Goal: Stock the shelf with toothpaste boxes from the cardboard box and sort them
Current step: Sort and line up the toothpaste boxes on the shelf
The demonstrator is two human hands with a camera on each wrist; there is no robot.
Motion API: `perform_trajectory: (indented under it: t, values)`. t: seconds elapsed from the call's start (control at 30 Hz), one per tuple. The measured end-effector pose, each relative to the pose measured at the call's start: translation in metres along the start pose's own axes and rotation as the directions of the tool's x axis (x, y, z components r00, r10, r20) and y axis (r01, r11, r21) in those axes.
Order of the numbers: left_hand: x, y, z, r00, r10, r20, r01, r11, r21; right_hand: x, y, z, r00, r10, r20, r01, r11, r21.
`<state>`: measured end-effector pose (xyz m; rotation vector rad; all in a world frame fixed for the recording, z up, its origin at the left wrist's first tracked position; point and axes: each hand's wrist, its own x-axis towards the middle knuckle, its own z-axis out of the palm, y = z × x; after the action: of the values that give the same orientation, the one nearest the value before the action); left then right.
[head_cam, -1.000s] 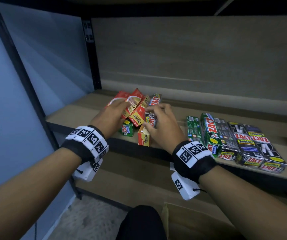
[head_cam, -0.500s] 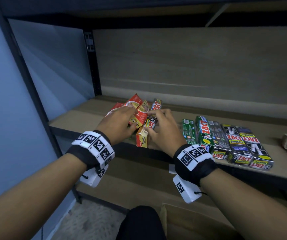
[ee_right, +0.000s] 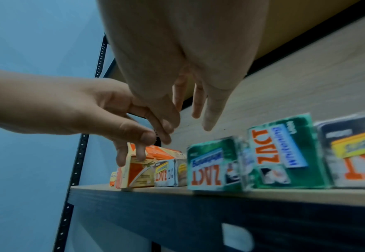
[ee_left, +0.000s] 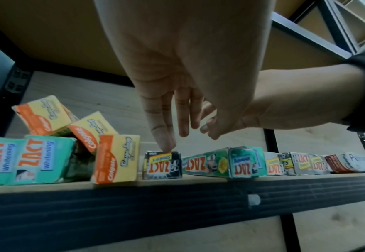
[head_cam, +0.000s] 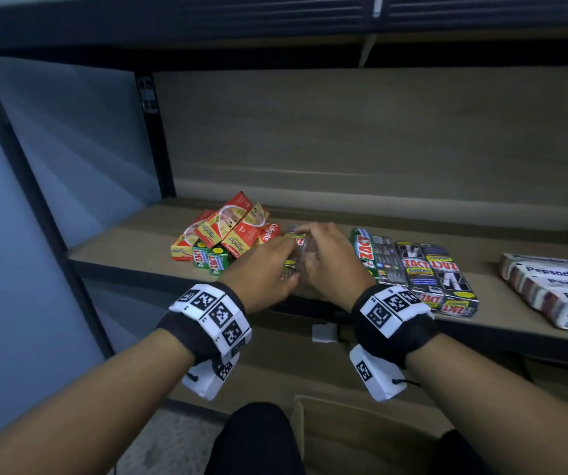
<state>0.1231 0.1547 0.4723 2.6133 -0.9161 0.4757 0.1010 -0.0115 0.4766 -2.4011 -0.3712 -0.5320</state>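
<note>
Both hands work over one black ZACT box point(ee_left: 163, 164) lying at the shelf point(head_cam: 131, 241) front edge, end face out. Left hand point(head_cam: 262, 272) has fingers point(ee_left: 162, 129) straight and slightly apart, one fingertip touching the box top, likely steadying or nudging it sideways, not gripping. Right hand point(head_cam: 330, 260) hovers just right of that box, fingers point(ee_right: 209, 116) loosely spread, holding nothing visible; whether it touches the box, cannot tell.

Left of the black ZACT box: an unsorted heap of red-yellow Colgate boxes point(head_cam: 231, 228), some tilted and leaning on each other, with two green ZACT Whitening boxes point(head_cam: 208, 260) under the heap's front. Looks dumped for sorting, not placed.

Right of the black ZACT box: a neat row of ZACT boxes point(head_cam: 412, 269), greens first, then black ones, long sides touching, ends flush with the shelf front, so brand faces read from the aisle. Farther right, well apart, white Pepsodent boxes point(head_cam: 550, 286) grouped alike.

Judgement: the black box probably joins the row on its right. The cardboard box point(head_cam: 361, 437) sits below the shelf, near the person's knees.
</note>
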Motion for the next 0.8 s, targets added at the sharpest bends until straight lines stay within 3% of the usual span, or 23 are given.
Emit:
perform_trajectory:
  t: [0.13,0.3,0.43,0.8]
  values:
    - [0.004,0.014,0.019,0.999,-0.022,0.037,0.023,0.999,-0.025,-0.010,0.018,-0.020,0.999,0.052,0.000,-0.051,0.993,-0.110]
    - [0.010,0.034,0.040,0.998,0.047,0.042,-0.044,0.997,-0.067,-0.024,0.043,-0.039,0.986,0.166,0.018,-0.152,0.936,-0.318]
    - [0.017,0.043,0.055,0.995,0.089,0.038,-0.087,0.995,-0.053,-0.033,0.058,-0.046,0.964,0.246,0.101,-0.201,0.922,-0.330]
    - [0.022,0.048,0.069,0.997,0.075,0.019,-0.075,0.997,0.032,-0.038,0.068,-0.040,0.990,0.098,0.104,-0.049,0.917,-0.397]
